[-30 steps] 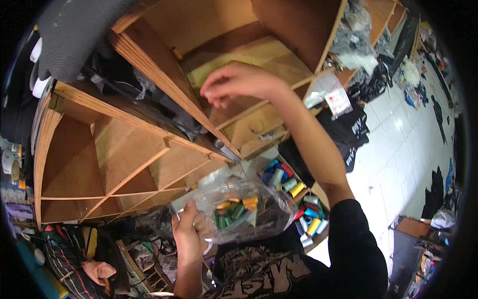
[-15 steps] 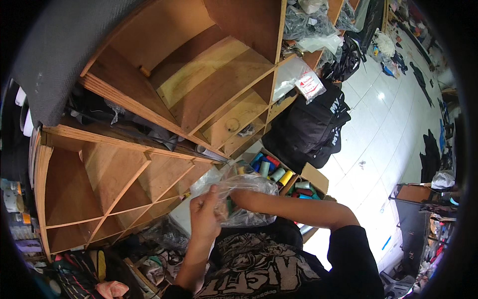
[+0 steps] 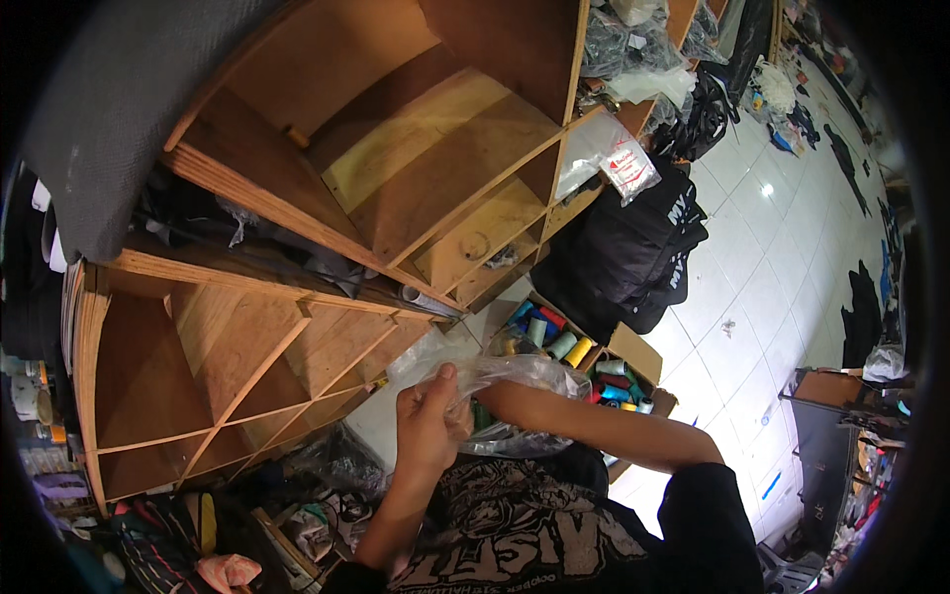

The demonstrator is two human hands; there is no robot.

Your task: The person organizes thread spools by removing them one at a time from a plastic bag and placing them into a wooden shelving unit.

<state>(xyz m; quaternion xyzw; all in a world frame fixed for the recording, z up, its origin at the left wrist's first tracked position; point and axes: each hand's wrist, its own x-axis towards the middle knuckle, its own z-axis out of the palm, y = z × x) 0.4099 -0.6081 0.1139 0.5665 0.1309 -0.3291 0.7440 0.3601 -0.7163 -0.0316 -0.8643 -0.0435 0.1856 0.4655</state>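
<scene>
My left hand (image 3: pixel 431 418) is closed on the rim of a clear plastic bag (image 3: pixel 526 370), its thumb pointing up. My right hand (image 3: pixel 495 401) reaches into the bag's mouth from the right, and its fingers are hidden inside. A bit of green shows through the plastic near the right fingers; I cannot make out what it is. Just beyond the bag stand open cardboard boxes of thread spools, among them a yellow spool (image 3: pixel 579 352) and a grey-green spool (image 3: pixel 562 345).
Wooden shelving (image 3: pixel 445 228) with bare compartments fills the left and far side. A stack of black bags (image 3: pixel 623 262) with a small printed packet (image 3: pixel 630 170) on top lies beyond the boxes. White floor tiles (image 3: pixel 757 287) stretch to the right, with scraps of cloth farther off.
The view has shifted slightly. My right hand stays in the bag, and my left hand keeps its hold on the rim. More spools in the right-hand box now show beside my forearm.
</scene>
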